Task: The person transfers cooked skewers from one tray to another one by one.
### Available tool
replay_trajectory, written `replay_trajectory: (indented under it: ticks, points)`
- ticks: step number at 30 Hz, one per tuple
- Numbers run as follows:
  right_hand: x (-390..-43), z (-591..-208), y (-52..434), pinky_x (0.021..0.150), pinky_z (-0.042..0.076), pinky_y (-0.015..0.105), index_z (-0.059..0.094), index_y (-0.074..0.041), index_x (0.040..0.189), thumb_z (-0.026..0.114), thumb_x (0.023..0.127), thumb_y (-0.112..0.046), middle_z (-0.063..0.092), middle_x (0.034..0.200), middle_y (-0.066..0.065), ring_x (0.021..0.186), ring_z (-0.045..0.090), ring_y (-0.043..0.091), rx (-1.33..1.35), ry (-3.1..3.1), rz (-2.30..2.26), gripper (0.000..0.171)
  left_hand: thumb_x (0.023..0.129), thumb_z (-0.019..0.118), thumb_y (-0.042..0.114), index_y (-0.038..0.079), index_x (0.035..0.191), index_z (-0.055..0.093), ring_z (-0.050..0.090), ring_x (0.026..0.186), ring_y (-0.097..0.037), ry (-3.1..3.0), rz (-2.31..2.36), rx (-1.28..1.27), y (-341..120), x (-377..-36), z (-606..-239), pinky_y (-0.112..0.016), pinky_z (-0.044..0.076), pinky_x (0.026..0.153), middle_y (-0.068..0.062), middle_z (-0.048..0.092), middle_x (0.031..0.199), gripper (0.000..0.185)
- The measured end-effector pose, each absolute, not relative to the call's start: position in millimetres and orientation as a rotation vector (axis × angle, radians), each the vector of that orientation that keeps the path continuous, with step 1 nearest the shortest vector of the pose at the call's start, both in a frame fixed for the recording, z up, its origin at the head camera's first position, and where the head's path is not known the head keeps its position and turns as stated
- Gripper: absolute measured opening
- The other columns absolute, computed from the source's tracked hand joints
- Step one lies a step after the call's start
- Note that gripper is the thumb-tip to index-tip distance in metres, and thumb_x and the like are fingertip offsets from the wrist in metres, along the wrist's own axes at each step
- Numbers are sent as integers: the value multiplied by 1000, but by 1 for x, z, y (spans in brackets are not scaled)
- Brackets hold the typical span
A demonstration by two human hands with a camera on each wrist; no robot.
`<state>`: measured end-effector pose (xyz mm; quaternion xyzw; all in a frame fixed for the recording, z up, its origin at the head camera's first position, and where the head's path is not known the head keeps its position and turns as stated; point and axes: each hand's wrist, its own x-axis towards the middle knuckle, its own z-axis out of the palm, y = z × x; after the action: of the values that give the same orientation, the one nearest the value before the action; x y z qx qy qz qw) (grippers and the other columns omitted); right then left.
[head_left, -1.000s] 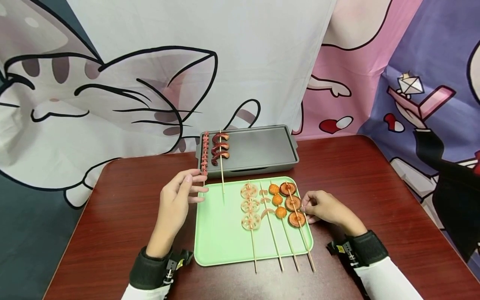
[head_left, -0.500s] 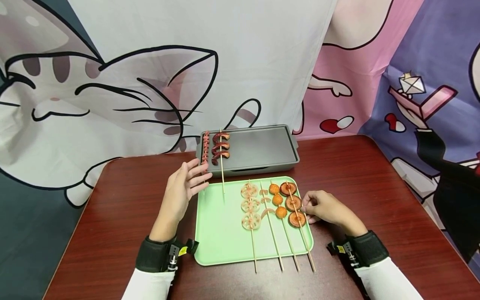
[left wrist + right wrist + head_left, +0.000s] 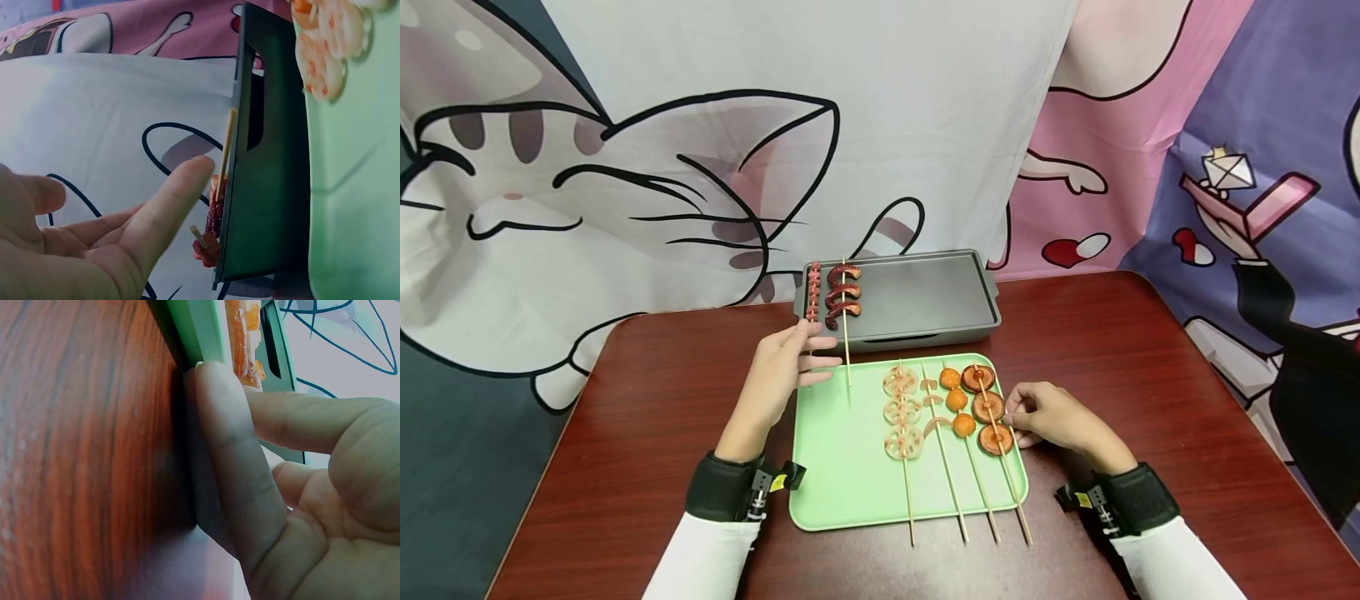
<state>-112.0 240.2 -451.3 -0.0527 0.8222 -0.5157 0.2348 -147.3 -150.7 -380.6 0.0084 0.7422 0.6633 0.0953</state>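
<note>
On the dark red wooden counter point(image 3: 647, 392), a grey rectangular grill pan point(image 3: 925, 296) sits at the far edge with a pale green plastic tray point(image 3: 842, 467) just in front of it. Two skewers already lie on the pan's left end; four wait along the tray's right side. The left hand point(image 3: 786, 367), fingers straight and holding nothing, hovers beside the pink sausage skewer point(image 3: 811, 292). The right hand point(image 3: 1048, 414), fingers curled, touches the brown mushroom-slice skewer point(image 3: 992, 412); whether it pinches the stick, I cannot tell. This looks like the transfer step: next calls for a firm pinch on the stick, then a level lift.
</note>
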Motion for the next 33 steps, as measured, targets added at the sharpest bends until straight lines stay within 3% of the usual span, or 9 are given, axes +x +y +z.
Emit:
replay_trajectory:
  ticks: [4,8,20,28,33]
  points:
    - [-113,-452,240,61,63,34,62,8,99,62,96,4,67,83,10,67,66,17,-148,2257,-1414,5,112,44,33,-3,146,53,73,109,-40,2374,1817,-9,-145,-151,-382,-35,64,81,-24,68,130,50]
    - [-113,-451,240,62,63,34,62,8,99,61,96,4,67,84,10,68,66,17,-160,2256,-1411,5,109,51,25,-2,137,63,78,91,-29,2502,1721,-32,-140,-155,-387,-29,64,72,-21,75,114,40]
    - [-114,-453,241,62,63,33,61,7,95,59,96,4,66,80,8,67,66,15,-152,2274,-1378,4,100,65,14,1,113,75,75,66,-19,2719,1498,54,-126,-164,-396,-29,59,63,-10,77,83,21]
    - [-113,-453,242,63,64,33,61,7,96,57,96,5,66,80,8,67,67,15,-160,2273,-1376,4,94,75,11,-2,110,75,71,57,-12,2803,1334,39,-118,-172,-399,-28,54,56,-10,78,82,21]
    - [-113,-453,242,63,64,34,60,8,96,58,96,5,68,84,9,68,67,15,-173,2263,-1389,4,92,78,10,1,99,76,69,56,-13,2801,1245,1,-113,-174,-399,-27,50,53,-10,77,79,11]
